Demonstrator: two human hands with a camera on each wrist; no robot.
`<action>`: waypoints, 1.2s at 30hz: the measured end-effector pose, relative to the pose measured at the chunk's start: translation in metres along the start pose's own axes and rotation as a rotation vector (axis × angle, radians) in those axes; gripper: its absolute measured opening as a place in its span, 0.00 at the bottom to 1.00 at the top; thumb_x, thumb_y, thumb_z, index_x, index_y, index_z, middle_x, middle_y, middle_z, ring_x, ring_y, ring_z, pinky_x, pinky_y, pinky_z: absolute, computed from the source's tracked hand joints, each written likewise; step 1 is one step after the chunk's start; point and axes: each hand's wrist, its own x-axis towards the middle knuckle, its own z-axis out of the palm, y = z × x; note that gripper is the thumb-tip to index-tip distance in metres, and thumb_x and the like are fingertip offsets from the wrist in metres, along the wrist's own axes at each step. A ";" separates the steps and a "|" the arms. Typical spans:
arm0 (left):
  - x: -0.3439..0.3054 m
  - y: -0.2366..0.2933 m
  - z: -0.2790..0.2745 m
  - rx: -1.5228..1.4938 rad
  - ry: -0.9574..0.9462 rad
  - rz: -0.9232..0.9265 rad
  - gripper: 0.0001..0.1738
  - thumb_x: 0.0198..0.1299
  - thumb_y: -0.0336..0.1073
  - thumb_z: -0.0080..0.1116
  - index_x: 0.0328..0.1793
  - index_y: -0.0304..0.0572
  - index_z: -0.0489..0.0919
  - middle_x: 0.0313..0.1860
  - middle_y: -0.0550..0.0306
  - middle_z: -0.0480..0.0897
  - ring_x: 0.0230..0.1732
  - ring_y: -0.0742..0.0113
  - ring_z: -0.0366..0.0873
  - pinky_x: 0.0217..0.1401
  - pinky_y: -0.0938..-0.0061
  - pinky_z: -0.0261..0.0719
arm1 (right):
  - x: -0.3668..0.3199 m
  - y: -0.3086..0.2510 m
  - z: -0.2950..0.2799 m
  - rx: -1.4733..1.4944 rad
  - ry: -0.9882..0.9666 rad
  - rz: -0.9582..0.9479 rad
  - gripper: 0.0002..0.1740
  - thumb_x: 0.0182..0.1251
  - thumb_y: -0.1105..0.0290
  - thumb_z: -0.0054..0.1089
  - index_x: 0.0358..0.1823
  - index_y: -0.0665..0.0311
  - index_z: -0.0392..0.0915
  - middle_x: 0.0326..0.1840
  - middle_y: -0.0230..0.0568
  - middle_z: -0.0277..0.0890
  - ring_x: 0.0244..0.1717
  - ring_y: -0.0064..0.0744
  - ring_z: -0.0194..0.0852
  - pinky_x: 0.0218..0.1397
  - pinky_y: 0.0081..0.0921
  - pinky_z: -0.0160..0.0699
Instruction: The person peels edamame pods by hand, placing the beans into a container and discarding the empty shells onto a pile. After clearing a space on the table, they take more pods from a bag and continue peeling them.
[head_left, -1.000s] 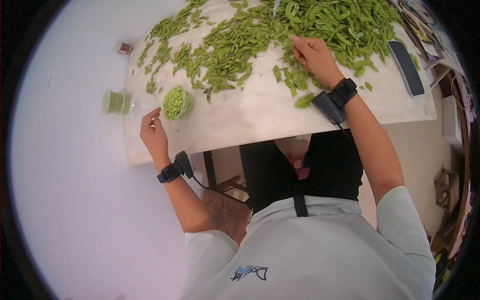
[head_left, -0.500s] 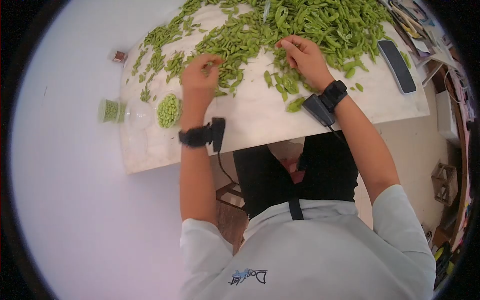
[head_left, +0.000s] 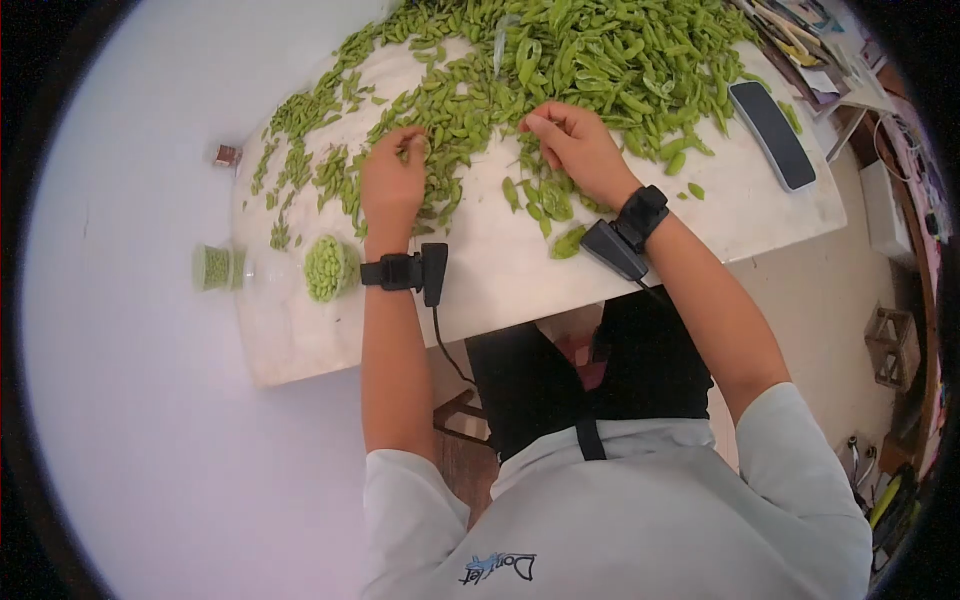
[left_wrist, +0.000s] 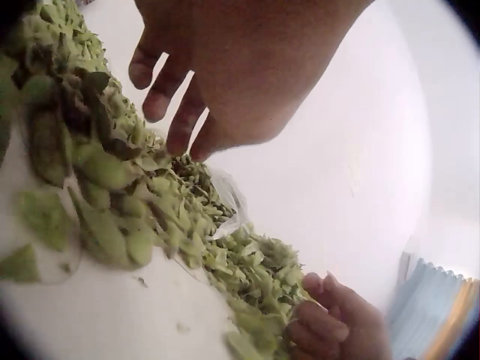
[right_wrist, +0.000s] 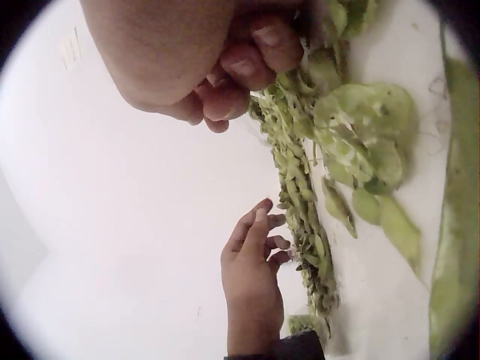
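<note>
Green pods (head_left: 620, 65) lie heaped across the far side of the pale table (head_left: 500, 260). My left hand (head_left: 393, 190) is over the looser pods left of centre; in the left wrist view its fingers (left_wrist: 176, 97) hang spread, with nothing visible between them. Near the heap's front edge is my right hand (head_left: 588, 160), its fingers curled and thumb near the index finger in the right wrist view (right_wrist: 225, 82); no held thing shows. A few flattened pods (head_left: 550, 200) lie below it. A cup of shelled green beans (head_left: 327, 268) stands beside my left wrist.
A clear container with green contents (head_left: 217, 268) lies at the table's left edge, below a small reddish-brown item (head_left: 227, 155). A phone (head_left: 773, 135) lies on the right. Clear plastic (head_left: 500, 45) pokes from the pods. Assorted items (head_left: 800, 40) fill the back right corner.
My left hand has moved from beside the bean cup up and right to the pods. My right hand has stayed near the heap's front edge. The head view has shifted slightly.
</note>
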 end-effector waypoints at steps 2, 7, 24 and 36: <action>0.014 -0.012 0.004 0.043 0.111 0.113 0.12 0.63 0.36 0.56 0.49 0.46 0.83 0.42 0.50 0.84 0.41 0.53 0.82 0.45 0.66 0.77 | 0.001 -0.002 -0.001 -0.007 -0.002 0.003 0.14 0.73 0.63 0.51 0.41 0.68 0.78 0.18 0.26 0.67 0.19 0.15 0.64 0.25 0.18 0.65; 0.046 -0.015 0.012 0.043 0.055 0.123 0.13 0.63 0.34 0.52 0.50 0.50 0.83 0.47 0.51 0.84 0.45 0.51 0.81 0.48 0.63 0.77 | 0.001 -0.001 -0.001 -0.045 0.006 0.019 0.13 0.72 0.64 0.51 0.40 0.68 0.77 0.19 0.27 0.68 0.20 0.15 0.64 0.25 0.18 0.65; 0.085 -0.040 0.001 0.148 -0.154 0.163 0.11 0.59 0.40 0.61 0.46 0.49 0.86 0.39 0.52 0.86 0.40 0.55 0.82 0.44 0.64 0.78 | -0.001 0.001 0.003 0.027 0.007 0.030 0.13 0.76 0.65 0.48 0.41 0.67 0.77 0.18 0.23 0.62 0.19 0.12 0.56 0.23 0.14 0.56; 0.045 -0.001 -0.015 -0.507 -0.122 0.075 0.13 0.59 0.35 0.65 0.47 0.36 0.85 0.40 0.57 0.86 0.40 0.74 0.80 0.46 0.79 0.76 | 0.000 0.004 0.000 0.046 0.008 0.042 0.13 0.71 0.63 0.54 0.42 0.66 0.77 0.21 0.26 0.70 0.21 0.15 0.66 0.27 0.17 0.66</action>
